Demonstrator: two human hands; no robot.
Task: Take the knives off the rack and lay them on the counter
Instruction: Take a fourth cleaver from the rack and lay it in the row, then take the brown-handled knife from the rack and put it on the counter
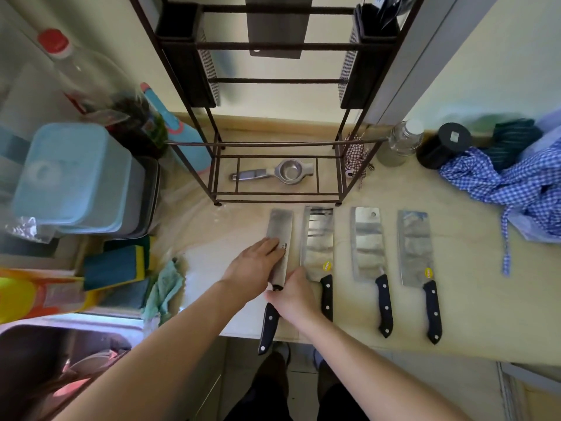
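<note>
Several black-handled cleavers lie side by side on the beige counter (pixel 470 299) in front of the dark metal rack (pixel 274 45). On the leftmost cleaver (pixel 280 226), my left hand (pixel 253 268) rests flat on the blade. My right hand (pixel 296 296) pinches the same knife where blade meets handle; the handle sticks out over the counter's front edge. To its right lie a second cleaver (pixel 318 238), a third cleaver (pixel 367 241) and a fourth cleaver (pixel 414 244), all untouched. The rack's knife slots look empty.
A metal lemon squeezer (pixel 282 171) lies on the rack's bottom shelf. Blue lidded boxes (pixel 73 174), sponges (pixel 115 265) and a rag (pixel 165 287) crowd the left. The sink (pixel 60 354) is at lower left. A glass jar (pixel 400 141), black jar (pixel 443 144) and checked cloth (pixel 510 180) sit right.
</note>
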